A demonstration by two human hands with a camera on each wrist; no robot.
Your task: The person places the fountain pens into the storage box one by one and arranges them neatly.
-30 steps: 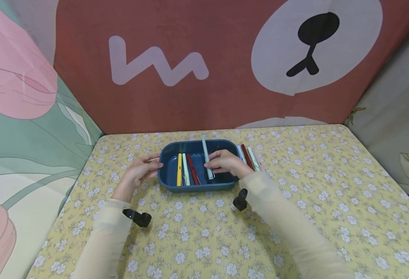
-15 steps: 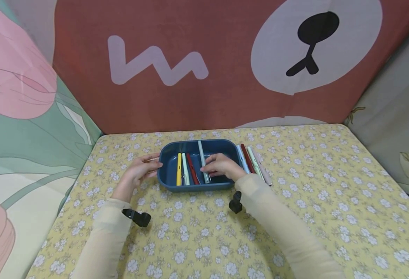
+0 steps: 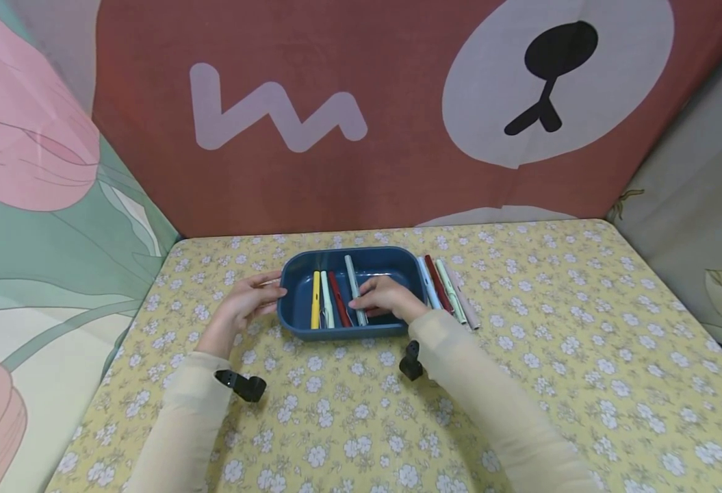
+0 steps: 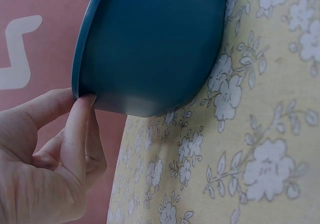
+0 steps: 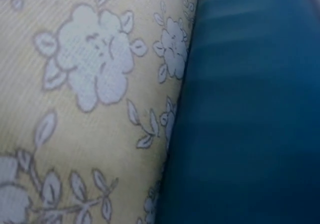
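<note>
In the head view a dark blue rectangular container sits on the table. My left hand is at its left end; in the left wrist view, thumb and finger pinch the container's rim. Inside, a yellow pen, a pale mint pen and a red pen lie side by side. My right hand reaches into the container and pinches a grey-blue pen near its lower end, just right of the red one. Only the container's outer wall and cloth show in the right wrist view.
Against the container's right end lie several more pens on the cloth: a light blue pen, a dark red pen, a pale green pen and a pale pink pen. A yellow floral cloth covers the table; a printed red curtain hangs behind.
My right hand has moved left and down with the grey-blue pen, which went from sticking up past the far rim to lying within the container near the red pen. My left hand stays put.
</note>
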